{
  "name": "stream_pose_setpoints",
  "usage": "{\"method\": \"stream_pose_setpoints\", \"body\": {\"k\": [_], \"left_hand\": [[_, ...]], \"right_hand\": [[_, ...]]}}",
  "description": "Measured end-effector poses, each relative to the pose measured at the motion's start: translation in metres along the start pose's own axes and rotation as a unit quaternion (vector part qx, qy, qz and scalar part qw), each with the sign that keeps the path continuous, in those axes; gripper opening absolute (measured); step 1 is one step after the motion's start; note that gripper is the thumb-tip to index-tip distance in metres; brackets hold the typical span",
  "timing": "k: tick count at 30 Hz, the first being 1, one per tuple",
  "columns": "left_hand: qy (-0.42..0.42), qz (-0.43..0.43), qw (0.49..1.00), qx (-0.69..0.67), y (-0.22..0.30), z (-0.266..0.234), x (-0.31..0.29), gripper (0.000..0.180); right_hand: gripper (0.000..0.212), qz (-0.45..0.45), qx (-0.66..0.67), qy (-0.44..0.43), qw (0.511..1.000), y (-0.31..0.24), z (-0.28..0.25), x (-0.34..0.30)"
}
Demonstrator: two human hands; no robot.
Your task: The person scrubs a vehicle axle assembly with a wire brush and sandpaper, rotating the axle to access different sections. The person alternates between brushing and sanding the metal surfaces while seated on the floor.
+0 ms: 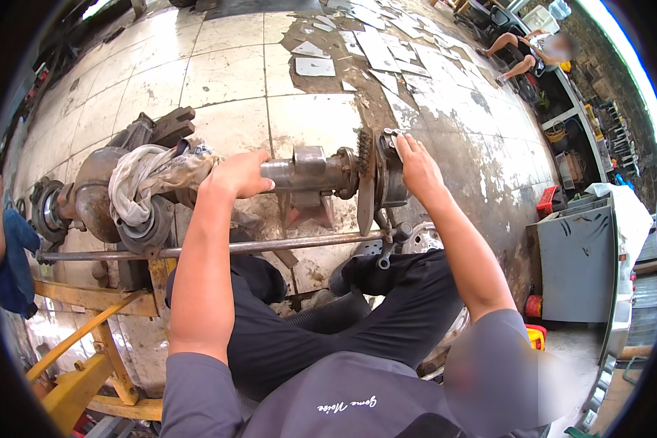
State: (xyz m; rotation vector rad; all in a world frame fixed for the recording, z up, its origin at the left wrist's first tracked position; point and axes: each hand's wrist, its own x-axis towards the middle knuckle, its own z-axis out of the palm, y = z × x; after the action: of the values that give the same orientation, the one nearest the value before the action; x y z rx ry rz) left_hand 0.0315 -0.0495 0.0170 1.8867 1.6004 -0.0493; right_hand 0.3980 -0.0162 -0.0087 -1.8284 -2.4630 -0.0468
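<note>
A vehicle axle (310, 174) lies crosswise before me, its bulging differential housing (97, 191) at the left. My left hand (237, 175) is wrapped over the axle tube, thumb on the near side, fingertips partly hidden behind it. At the right end stands a dark, round wheel hub (396, 179). My right hand (420, 166) lies against the hub's outer side with fingers stretched out. What looks like a wire brush (366, 193) stands upright against the hub, its bristles facing left. A dirty cloth (142, 186) drapes over the axle left of my left hand.
A long steel rod (219, 250) runs along the near side. Yellow metal frame (98, 365) fills the lower left. Broken tiles (376, 51) lie on the floor ahead. A grey cabinet (573, 266) stands right. One person (536, 55) sits far right; another's blue clothing (18, 252) shows at left.
</note>
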Motion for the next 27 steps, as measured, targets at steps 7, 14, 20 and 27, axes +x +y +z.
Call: {"method": "stream_pose_setpoints", "body": {"k": [7, 14, 20, 27], "left_hand": [[0.011, 0.012, 1.0, 0.006, -0.004, 0.004, 0.004, 0.061], [0.0, -0.003, 1.0, 0.016, -0.004, 0.002, 0.004, 0.061], [-0.029, -0.017, 0.998, -0.046, 0.006, 0.012, -0.021, 0.064], [-0.031, -0.053, 0.997, -0.036, 0.009, 0.015, -0.024, 0.066]], "right_hand": [[0.055, 0.017, -0.039, -0.006, 0.999, 0.01, -0.004, 0.002], [0.06, 0.002, 0.023, 0.042, 0.999, -0.009, -0.004, -0.02], [0.068, 0.079, 0.154, 0.067, 0.983, -0.013, 0.012, -0.029], [0.073, 0.149, 0.274, 0.111, 0.944, 0.001, -0.015, -0.006]]}}
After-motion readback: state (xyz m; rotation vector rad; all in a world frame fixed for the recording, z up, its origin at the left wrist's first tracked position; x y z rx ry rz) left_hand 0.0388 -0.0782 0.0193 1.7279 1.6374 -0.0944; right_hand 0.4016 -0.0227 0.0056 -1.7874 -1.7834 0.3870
